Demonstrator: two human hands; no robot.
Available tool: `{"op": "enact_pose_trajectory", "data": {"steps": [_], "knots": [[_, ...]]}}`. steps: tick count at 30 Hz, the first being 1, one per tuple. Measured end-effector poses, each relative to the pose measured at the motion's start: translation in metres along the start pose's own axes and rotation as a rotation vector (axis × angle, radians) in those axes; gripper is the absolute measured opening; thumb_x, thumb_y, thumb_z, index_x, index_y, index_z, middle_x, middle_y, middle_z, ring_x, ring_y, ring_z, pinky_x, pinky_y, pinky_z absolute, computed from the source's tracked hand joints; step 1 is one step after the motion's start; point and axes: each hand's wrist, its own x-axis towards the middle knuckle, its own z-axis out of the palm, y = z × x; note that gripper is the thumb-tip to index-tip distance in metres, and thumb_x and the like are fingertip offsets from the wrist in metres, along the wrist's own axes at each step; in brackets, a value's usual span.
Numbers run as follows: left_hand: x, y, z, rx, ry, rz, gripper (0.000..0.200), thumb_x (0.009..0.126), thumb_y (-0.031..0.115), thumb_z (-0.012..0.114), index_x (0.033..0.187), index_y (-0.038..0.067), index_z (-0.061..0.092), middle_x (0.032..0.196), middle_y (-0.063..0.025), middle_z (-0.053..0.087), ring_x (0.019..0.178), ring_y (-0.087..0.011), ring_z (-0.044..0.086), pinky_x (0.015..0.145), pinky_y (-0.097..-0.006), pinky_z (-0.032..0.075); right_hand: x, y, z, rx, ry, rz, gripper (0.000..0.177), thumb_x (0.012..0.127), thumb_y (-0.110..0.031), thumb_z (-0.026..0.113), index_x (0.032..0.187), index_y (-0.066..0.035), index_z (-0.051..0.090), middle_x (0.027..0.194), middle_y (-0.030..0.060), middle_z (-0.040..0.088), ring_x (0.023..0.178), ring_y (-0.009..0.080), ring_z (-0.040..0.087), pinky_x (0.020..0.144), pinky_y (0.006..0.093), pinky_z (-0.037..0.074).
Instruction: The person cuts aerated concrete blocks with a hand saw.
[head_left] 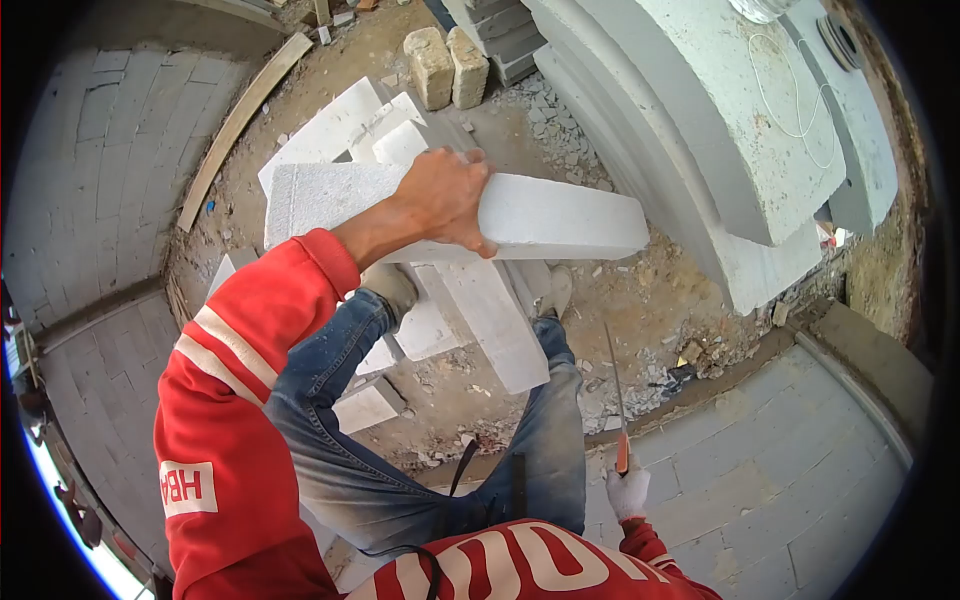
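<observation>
My L grip (447,200) is clamped on a rough white rect. block (565,213). R grip (628,490), gloved, wraps orange handle (623,455) of thin metal saw (620,415).

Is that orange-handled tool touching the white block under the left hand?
Apart. The head view shows ground between the tip of the orange-handled tool and the white block that the left hand grips.

The block (565,215) at centre is plain white; lower right, the saw handle (623,455) is orange and the glove (627,493) whitish. The red sweatshirt (225,425), lower left, bears two cream stripes. Jeans (370,485) are faded blue, the ground (640,290) brown, the upper-left wall (100,170) grey with joint lines.
</observation>
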Motion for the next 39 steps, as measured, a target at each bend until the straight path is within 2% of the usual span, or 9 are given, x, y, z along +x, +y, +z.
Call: {"op": "enact_pose_trajectory", "data": {"steps": [4,8,11,19,20,22,26,33,39], "knots": [[-0.081,-0.022,0.004,-0.295,0.039,-0.242,0.114,0.048,0.063,0.089,0.134,-0.008,0.066,0.128,-0.0247,0.070,0.109,-0.0446,0.071,0.096,-0.0447,0.059,0.026,0.007,-0.014,-0.045,-0.019,-0.075,0.031,0.082,-0.012,0.075,0.109,0.002,0.066,0.078,0.0219,0.070,0.071,0.0414,0.070,0.064,0.0446,0.054],[-0.162,-0.038,0.025,-0.541,0.026,-0.545,0.116,0.051,0.062,0.089,0.138,-0.010,0.062,0.131,-0.0316,0.067,0.112,-0.0412,0.071,0.102,-0.0438,0.055,0.040,-0.061,-0.043,0.072,0.004,-0.236,0.032,0.078,-0.009,0.072,0.107,0.002,0.065,0.076,0.0172,0.067,0.067,0.0372,0.066,0.066,0.0419,0.054],[-0.230,-0.044,0.080,-0.771,0.179,-0.692,0.110,0.059,0.061,0.088,0.138,-0.010,0.062,0.127,-0.0308,0.069,0.113,-0.0369,0.072,0.101,-0.0436,0.055,0.057,-0.088,-0.051,0.134,-0.039,-0.407,0.051,0.070,-0.007,0.079,0.120,-0.001,0.068,0.081,0.0123,0.068,0.070,0.0310,0.067,0.071,0.0364,0.056],[-0.362,0.041,0.265,-2.257,0.521,-0.791,0.081,0.085,0.053,0.075,0.140,-0.005,0.060,0.121,-0.0202,0.072,0.105,-0.0265,0.073,0.087,-0.0386,0.061,0.088,-0.259,0.003,0.068,-0.168,-1.083,0.064,0.068,-0.006,0.080,0.128,0.001,0.061,0.094,0.0142,0.068,0.079,0.0379,0.069,0.071,0.0409,0.057],[-0.363,0.059,0.273,-2.270,0.551,-0.797,0.081,0.085,0.053,0.075,0.140,-0.005,0.060,0.121,-0.0202,0.072,0.105,-0.0265,0.073,0.087,-0.0386,0.061,0.091,-0.280,0.018,0.127,-0.196,-1.148,0.069,0.068,-0.007,0.082,0.132,0.002,0.058,0.096,0.0154,0.068,0.081,0.0396,0.069,0.071,0.0422,0.057],[-0.354,0.091,0.284,-2.433,0.915,-0.869,0.083,0.088,0.054,0.072,0.146,-0.003,0.054,0.126,-0.0184,0.070,0.108,-0.0278,0.072,0.091,-0.0398,0.060,0.094,-0.317,0.058,0.029,-0.190,-1.219,0.074,0.071,-0.012,0.086,0.136,0.002,0.054,0.098,0.0170,0.069,0.084,0.0404,0.070,0.074,0.0443,0.057],[-0.342,0.118,0.335,-2.494,1.189,-0.951,0.082,0.091,0.054,0.069,0.148,-0.002,0.050,0.129,-0.0181,0.068,0.110,-0.0285,0.070,0.094,-0.0408,0.059,0.109,-0.381,0.153,-0.082,-0.165,-1.256,0.070,0.077,-0.017,0.087,0.135,0.004,0.053,0.098,0.0181,0.069,0.089,0.0399,0.071,0.078,0.0457,0.058],[-0.322,0.107,0.399,-2.621,1.329,-1.079,0.080,0.095,0.059,0.062,0.149,0.002,0.049,0.131,-0.0161,0.066,0.113,-0.0298,0.068,0.097,-0.0432,0.058,0.160,-0.402,0.292,-0.457,-0.093,-1.225,0.056,0.084,-0.026,0.083,0.127,-0.001,0.057,0.111,0.0185,0.065,0.094,0.0389,0.070,0.079,0.0474,0.057],[-0.323,0.103,0.430,-2.753,1.337,-0.984,0.085,0.096,0.064,0.060,0.153,0.003,0.045,0.137,-0.0164,0.063,0.120,-0.0302,0.065,0.101,-0.0450,0.056,0.169,-0.383,0.312,-0.757,-0.017,-1.206,0.065,0.079,-0.025,0.087,0.133,-0.002,0.058,0.122,0.0168,0.061,0.114,0.0370,0.063,0.095,0.0481,0.053]]}}
